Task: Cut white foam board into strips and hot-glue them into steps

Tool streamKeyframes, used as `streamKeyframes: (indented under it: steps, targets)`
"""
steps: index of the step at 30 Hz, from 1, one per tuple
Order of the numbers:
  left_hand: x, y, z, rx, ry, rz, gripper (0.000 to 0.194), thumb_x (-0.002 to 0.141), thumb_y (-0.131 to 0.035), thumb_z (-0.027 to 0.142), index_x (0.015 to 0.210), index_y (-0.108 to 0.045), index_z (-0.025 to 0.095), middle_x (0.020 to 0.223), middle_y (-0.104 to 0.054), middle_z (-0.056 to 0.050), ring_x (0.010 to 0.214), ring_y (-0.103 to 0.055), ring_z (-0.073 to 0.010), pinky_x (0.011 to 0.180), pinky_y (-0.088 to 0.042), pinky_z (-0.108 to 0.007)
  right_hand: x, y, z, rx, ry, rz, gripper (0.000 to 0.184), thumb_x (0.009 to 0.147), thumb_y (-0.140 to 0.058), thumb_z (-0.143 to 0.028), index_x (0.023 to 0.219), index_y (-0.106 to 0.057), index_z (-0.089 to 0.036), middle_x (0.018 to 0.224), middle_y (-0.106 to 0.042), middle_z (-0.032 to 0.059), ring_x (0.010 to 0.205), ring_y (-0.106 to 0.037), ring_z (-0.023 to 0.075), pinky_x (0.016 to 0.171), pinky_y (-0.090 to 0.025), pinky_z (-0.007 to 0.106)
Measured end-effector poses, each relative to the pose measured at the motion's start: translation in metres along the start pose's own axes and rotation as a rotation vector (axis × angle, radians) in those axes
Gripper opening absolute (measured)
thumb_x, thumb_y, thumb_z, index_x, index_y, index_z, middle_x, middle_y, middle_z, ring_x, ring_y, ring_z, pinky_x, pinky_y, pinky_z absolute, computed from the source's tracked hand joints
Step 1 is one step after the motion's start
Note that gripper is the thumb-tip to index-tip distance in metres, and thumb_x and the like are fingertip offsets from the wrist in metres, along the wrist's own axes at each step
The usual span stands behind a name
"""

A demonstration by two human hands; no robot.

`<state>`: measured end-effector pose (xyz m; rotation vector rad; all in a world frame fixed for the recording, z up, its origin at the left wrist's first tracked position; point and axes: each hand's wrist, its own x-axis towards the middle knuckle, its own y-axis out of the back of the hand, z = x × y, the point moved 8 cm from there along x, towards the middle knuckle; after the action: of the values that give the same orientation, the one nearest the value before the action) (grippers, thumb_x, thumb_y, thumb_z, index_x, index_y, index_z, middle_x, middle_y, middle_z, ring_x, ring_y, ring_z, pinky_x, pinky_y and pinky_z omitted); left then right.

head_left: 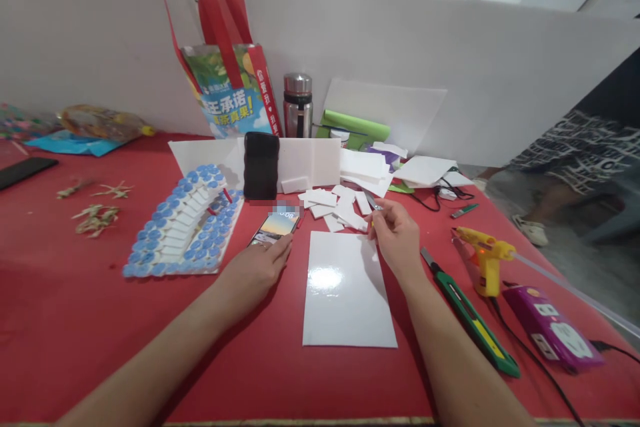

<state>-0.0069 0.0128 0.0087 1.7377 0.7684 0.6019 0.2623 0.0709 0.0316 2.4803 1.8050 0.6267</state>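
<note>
Loosely open, the left hand (263,263) touches the phone (275,225).

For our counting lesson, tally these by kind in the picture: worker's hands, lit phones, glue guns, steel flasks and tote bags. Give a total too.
Hands: 2, a left hand and a right hand
Lit phone: 1
Glue gun: 1
Steel flask: 1
Tote bag: 1
Total: 6

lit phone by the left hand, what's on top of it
The left hand is over the lower end of the lit phone, hiding that end. Part of the screen shows beyond the fingers. Whatever lies under the phone cannot be seen.
</note>
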Motion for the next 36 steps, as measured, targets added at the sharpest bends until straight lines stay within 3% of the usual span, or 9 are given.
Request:
streamKeyframes:
  steps: [10, 13, 15, 18, 21, 24, 30, 36]
  targets:
    - [0.019, 0.013, 0.013, 0.000, 0.228, -0.170, 0.064, 0.083, -0.044, -0.010, 0.140, -0.066, 0.007, 0.158, -0.052, -0.026, 0.085, -0.075, -0.0266, 0.066, -0.059, -0.039, 0.000, 0.002, 0.001, -0.027, -0.025, 0.004, 0.033, 0.092, -0.059, -0.041, 0.118, -0.064, -0.021, 0.082, -0.074, 0.0015, 0.055, -0.064, 0.0161, 0.057, -0.052, 0.031]
    - [0.027, 0.030, 0.030, -0.179, 0.226, -0.081, 0.058, 0.090, -0.044, -0.003, 0.145, -0.060, 0.007, 0.153, -0.056, -0.025, 0.094, -0.075, -0.0264, 0.073, -0.059, -0.038, 0.004, 0.014, -0.001, -0.218, -0.026, 0.003, 0.023, 0.093, -0.058, -0.040, 0.105, -0.068, -0.022, 0.075, -0.074, 0.0015, 0.055, -0.065, 0.0175, 0.060, -0.051, 0.032]
    - [0.032, 0.039, 0.033, -0.356, 0.271, -0.005, 0.049, 0.100, -0.040, 0.008, 0.147, -0.056, 0.006, 0.141, -0.064, -0.024, 0.100, -0.074, -0.0274, 0.078, -0.059, -0.038, 0.006, 0.017, 0.002, -0.358, -0.046, -0.080, 0.019, 0.093, -0.058, -0.036, 0.083, -0.067, -0.024, 0.062, -0.070, 0.0007, 0.048, -0.062, 0.0174, 0.056, -0.048, 0.031]
    - [0.040, 0.039, 0.026, -0.580, 0.351, 0.043, 0.043, 0.107, -0.041, 0.027, 0.141, -0.057, 0.008, 0.125, -0.069, -0.021, 0.099, -0.074, -0.0287, 0.077, -0.059, -0.038, 0.002, 0.012, 0.010, -0.407, -0.092, -0.257, 0.032, 0.091, -0.061, -0.029, 0.059, -0.055, -0.026, 0.043, -0.059, -0.0018, 0.032, -0.051, 0.0148, 0.043, -0.037, 0.029]
    - [0.047, 0.031, 0.016, -0.670, 0.380, 0.085, 0.042, 0.104, -0.049, 0.034, 0.137, -0.059, 0.011, 0.129, -0.066, -0.021, 0.103, -0.073, -0.0306, 0.080, -0.060, -0.041, -0.007, 0.000, 0.012, -0.385, -0.114, -0.376, 0.036, 0.090, -0.061, -0.024, 0.056, -0.051, -0.027, 0.037, -0.055, -0.0034, 0.025, -0.044, 0.0132, 0.036, -0.031, 0.027]
    - [0.048, 0.023, 0.009, -0.702, 0.420, 0.140, 0.043, 0.103, -0.051, 0.033, 0.140, -0.057, 0.011, 0.136, -0.062, -0.021, 0.116, -0.070, -0.0334, 0.089, -0.060, -0.045, -0.015, -0.014, 0.006, -0.385, -0.108, -0.449, 0.033, 0.091, -0.058, -0.021, 0.060, -0.051, -0.027, 0.042, -0.059, -0.0029, 0.029, -0.048, 0.0137, 0.038, -0.032, 0.027]
    - [0.047, 0.023, 0.023, -0.473, 0.355, 0.167, 0.044, 0.105, -0.044, 0.026, 0.145, -0.056, 0.012, 0.148, -0.057, -0.022, 0.108, -0.072, -0.0344, 0.075, -0.061, -0.044, -0.019, -0.029, -0.005, -0.417, -0.085, -0.506, 0.023, 0.088, -0.052, -0.012, 0.069, -0.057, -0.026, 0.053, -0.066, -0.0026, 0.050, -0.064, 0.0176, 0.049, -0.039, 0.027]
    - [0.051, 0.023, 0.039, -0.188, 0.207, 0.183, 0.040, 0.104, -0.042, 0.016, 0.136, -0.066, 0.011, 0.133, -0.069, -0.020, 0.095, -0.073, -0.0308, 0.076, -0.060, -0.042, -0.015, -0.031, -0.002, -0.474, -0.039, -0.427, 0.022, 0.089, -0.053, -0.013, 0.071, -0.059, -0.025, 0.055, -0.065, -0.0023, 0.054, -0.064, 0.0186, 0.052, -0.040, 0.027]
